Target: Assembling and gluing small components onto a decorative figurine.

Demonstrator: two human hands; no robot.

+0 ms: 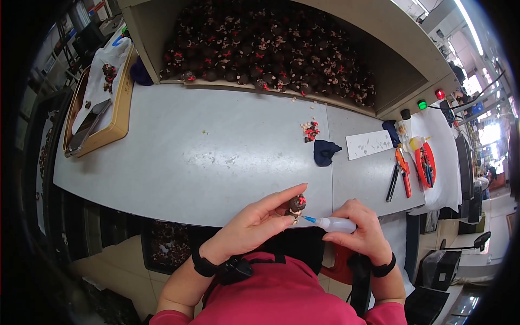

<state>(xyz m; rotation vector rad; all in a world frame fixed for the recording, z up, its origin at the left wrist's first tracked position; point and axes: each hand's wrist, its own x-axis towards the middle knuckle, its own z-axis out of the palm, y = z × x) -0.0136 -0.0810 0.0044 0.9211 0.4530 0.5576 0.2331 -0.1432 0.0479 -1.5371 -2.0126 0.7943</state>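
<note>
My left hand (254,222) pinches a small dark brown toy figure (296,205) with a red bow, held just above the near edge of the grey table (206,151). In my right hand (364,230) is a small clear squeeze bottle (336,223), its blue nozzle tip pointing left and almost touching the underside of the figure. A small pile of red and tan tiny parts (310,131) lies on the table farther back. A dark blue cloth (325,151) lies beside it.
A large open bin (390,32) at the back holds several dark figures with red bows. A wooden tray (116,103) with a white cloth stands at left. Pliers and red cutters (402,174), a white sheet (368,144) and a small yellow bottle (416,143) lie at right.
</note>
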